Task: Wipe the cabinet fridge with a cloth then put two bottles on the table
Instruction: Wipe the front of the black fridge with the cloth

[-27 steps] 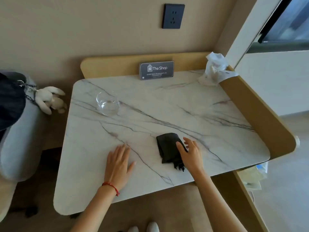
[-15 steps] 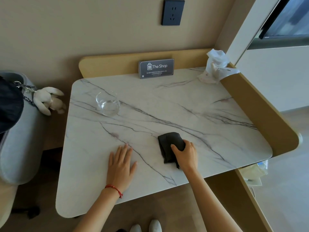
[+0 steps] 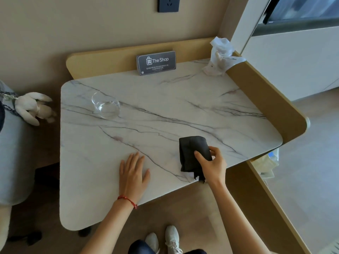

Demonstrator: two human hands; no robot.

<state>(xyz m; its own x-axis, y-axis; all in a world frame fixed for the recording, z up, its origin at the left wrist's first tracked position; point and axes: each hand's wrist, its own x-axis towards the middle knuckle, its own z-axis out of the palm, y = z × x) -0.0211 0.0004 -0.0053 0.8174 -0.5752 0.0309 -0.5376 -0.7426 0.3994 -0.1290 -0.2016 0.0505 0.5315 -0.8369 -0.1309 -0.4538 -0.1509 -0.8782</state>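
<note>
Now, left of centre, the left hand [image 3: 132, 173] lies flat and open on the marble table [image 3: 165, 110]; just right, the right hand [image 3: 212, 165] pinches the folded black cloth [image 3: 192, 153] near the table's lower-right edge.

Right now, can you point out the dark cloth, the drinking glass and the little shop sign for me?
dark cloth [image 3: 191, 150]: head view, on its folded upper part.
drinking glass [image 3: 106, 107]: head view, on its clear base.
shop sign [image 3: 156, 62]: head view, on the middle of its printed face.
</note>
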